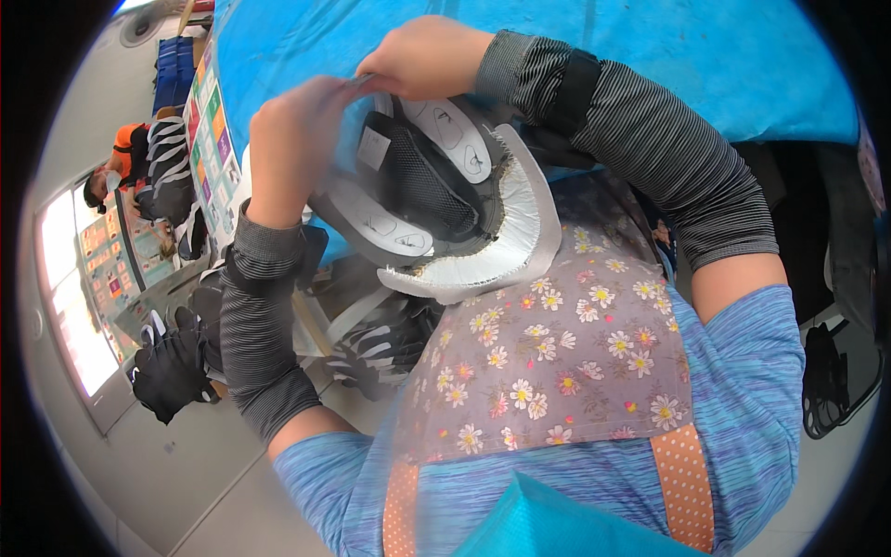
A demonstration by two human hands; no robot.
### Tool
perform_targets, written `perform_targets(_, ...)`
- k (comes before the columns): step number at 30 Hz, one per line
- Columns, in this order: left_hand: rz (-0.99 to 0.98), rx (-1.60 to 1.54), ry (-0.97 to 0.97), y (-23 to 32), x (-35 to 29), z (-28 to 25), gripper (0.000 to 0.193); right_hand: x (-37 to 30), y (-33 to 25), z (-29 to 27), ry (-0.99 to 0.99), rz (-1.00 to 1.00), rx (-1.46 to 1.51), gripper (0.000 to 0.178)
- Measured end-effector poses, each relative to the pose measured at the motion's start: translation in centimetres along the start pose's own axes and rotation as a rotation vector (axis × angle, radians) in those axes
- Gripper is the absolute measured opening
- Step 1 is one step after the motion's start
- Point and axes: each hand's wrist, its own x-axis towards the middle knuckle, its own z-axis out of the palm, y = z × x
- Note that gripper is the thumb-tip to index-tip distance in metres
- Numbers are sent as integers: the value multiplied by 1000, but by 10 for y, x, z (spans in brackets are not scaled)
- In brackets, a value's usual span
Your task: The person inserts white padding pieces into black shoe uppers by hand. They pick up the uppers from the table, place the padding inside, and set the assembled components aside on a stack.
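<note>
Left hand and right hand meet, pinching what appears to be the padded piece's far edge; even tension should limit puckering.

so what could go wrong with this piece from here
The right hand seems to pinch the far edge of the dark mesh piece, with the blurred left hand meeting it there; if either loosens, the piece could slip. The ragged edge of the white curved strip might shed or fray further. That strip also sits right by the flowered apron, so it could rub or bend against it.
</note>
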Motion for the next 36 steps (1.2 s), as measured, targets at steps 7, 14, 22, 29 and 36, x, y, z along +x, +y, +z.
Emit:
perform_targets(7,-431,-801,-51,-17,3,-19,61,-5,9,-28,132,82,-19,23)
perform_targets(14,-348,-456,-74,-3,-16,8,60,-3,-1,-32,129,187,-175,9)
perform_targets(22,-247,-403,-35,-7,-11,15,51,-3,4,-22,249,52,-173,8)
perform_targets(29,-343,-328,-11,-1,-9,2,43,-3,-11,-25,287,121,-217,10)
perform_targets(36,-289,-368,149,-3,-18,8,34,-10,-18,-31,292,114,-180,10)
